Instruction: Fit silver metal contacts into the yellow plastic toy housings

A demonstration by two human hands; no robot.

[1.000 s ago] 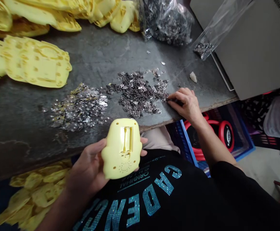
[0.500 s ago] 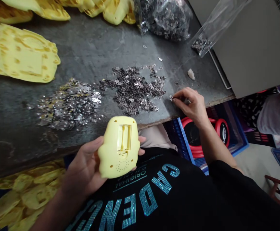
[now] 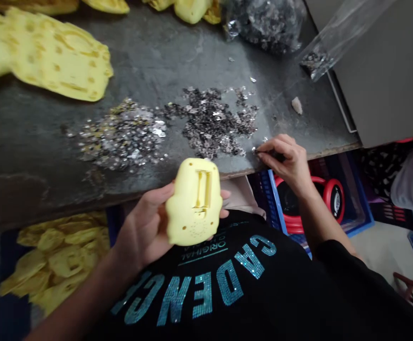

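A yellow plastic battery-compartment shell (image 3: 188, 213) is gripped in my left hand (image 3: 153, 222), its open battery slot facing up. My right hand (image 3: 288, 158) rests at the table's front edge with thumb and forefinger pinched on a small metal contact piece (image 3: 254, 149). Left of those fingertips lies a spread pile of dark metal contact pieces (image 3: 211, 121). Farther left is a heap of shinier metal contacts (image 3: 123, 137), some with rounded bumps.
Yellow shells (image 3: 60, 57) lie at the table's back left, and more fill a bin (image 3: 64, 258) below. Plastic bags of metal parts (image 3: 263, 23) stand at the back. A blue crate (image 3: 277, 203) holds red-rimmed items. A grey panel (image 3: 387, 80) stands right; a person sits beyond.
The view has shifted, so the table things appear farther right and higher. My right fingers have moved slightly toward the table's front edge, still pinched. The left hand keeps holding the yellow shell.
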